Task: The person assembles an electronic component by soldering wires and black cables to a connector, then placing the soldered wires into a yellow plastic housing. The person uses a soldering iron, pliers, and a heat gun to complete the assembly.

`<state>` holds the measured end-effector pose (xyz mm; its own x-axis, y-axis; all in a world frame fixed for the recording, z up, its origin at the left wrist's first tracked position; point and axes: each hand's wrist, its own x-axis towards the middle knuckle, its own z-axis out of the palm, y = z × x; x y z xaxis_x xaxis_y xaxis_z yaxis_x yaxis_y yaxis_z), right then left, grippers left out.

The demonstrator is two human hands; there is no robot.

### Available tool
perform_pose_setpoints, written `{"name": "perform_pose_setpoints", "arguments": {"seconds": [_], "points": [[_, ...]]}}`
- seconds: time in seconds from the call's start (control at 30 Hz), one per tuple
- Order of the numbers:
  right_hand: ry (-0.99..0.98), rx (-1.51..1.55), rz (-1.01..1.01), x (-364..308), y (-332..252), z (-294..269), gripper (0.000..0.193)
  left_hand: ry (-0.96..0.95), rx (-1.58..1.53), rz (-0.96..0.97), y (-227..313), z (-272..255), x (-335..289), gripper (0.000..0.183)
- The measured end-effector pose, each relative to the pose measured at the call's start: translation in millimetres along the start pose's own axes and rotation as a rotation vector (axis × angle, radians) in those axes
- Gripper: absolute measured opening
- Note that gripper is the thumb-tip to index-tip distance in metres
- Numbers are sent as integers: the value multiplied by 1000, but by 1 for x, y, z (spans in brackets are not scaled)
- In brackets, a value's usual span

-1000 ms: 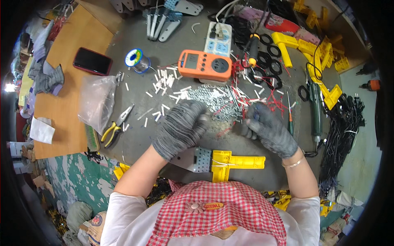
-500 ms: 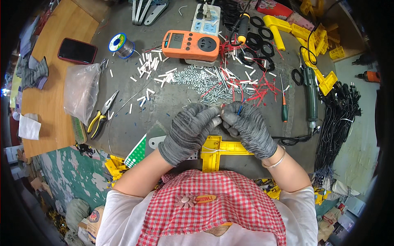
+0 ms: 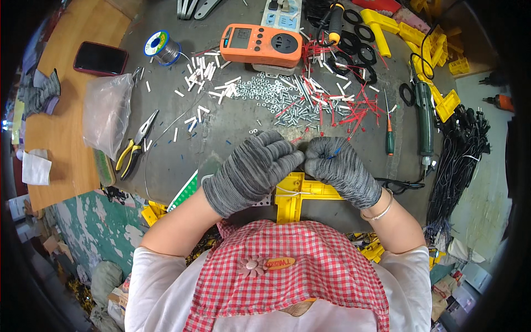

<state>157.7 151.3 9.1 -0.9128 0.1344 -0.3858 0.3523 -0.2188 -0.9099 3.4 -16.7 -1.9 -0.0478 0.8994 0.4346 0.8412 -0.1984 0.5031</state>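
Both my hands wear grey striped knit gloves and meet above the near part of the dark work mat. My left hand (image 3: 251,174) is open, its fingers stretched toward the right hand, with nothing visible in them. My right hand (image 3: 343,171) is closed, and a thin blue piece like a wire (image 3: 335,152) shows between its curled fingers; the rest of it is hidden. Below the hands lies a yellow plastic housing (image 3: 287,200) with a pale wire across it. Just beyond my fingertips are loose screws (image 3: 301,113) and red-tipped leads (image 3: 359,113).
Small nuts (image 3: 260,88) and white tubes (image 3: 204,72) lie scattered beyond. Pliers (image 3: 137,145), a solder spool (image 3: 162,47) and a plastic bag (image 3: 106,113) sit left. An orange meter (image 3: 260,44) stands at the back. A screwdriver (image 3: 389,130) and a green soldering iron (image 3: 423,119) lie right.
My left hand has come slightly away from the right, its fingers straightening from a pinch. The right hand stays closed, now curled tighter around the blue piece. The view has shifted a little.
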Motion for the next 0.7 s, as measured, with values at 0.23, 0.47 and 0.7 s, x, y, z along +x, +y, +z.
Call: {"name": "perform_pose_setpoints", "arguments": {"seconds": [0.23,0.47,0.7], "points": [[128,4,-15,0,-5,-2,30,104,-342,-502,10,-2,0,20],[-8,10,-32,4,-3,-5,30,87,-349,-292,3,3,-1,23],[-42,100,90,-2,-22,0,44,-53,-340,-356,8,8,-7,23]]}}
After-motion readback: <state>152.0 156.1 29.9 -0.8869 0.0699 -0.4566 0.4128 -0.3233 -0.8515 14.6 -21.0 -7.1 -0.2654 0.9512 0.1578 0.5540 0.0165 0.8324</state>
